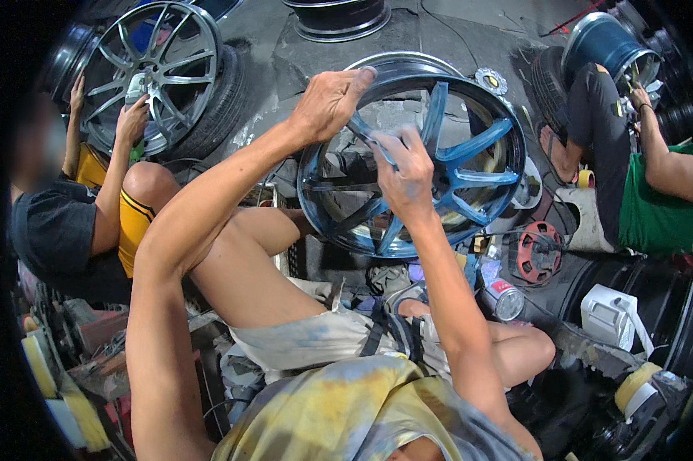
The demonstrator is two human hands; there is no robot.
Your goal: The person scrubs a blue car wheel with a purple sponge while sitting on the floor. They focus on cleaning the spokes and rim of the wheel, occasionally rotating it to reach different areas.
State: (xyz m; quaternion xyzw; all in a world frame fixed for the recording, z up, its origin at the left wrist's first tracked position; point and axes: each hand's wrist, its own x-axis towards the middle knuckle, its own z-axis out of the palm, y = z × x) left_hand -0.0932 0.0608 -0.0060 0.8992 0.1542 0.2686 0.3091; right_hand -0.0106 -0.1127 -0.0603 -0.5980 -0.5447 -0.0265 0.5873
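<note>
The wheel [479,144] is directly ahead of the person, beyond the legs, its spoked face turned up toward the head camera. What supports it from below is hidden. The red reel [538,252] and the can [505,300] are near its lower right side.

Left hand [327,106]: clamped on the upper-left edge of the wheel, thumb on top; the other fingers are largely hidden. Right hand [404,170]: fingers bent against an upper-left spoke. Whether it closes on the spoke or on a small item beneath the fingers cannot be told.

Handling: the wheel is probably metal, hence stiff and fairly heavy. Treat the glossy blue surface as potentially slippery and easily scratched. To steady it, grip the outer edge; to lift it, take opposite sides of that edge with both hands. The spokes provide secondary holds.
</note>
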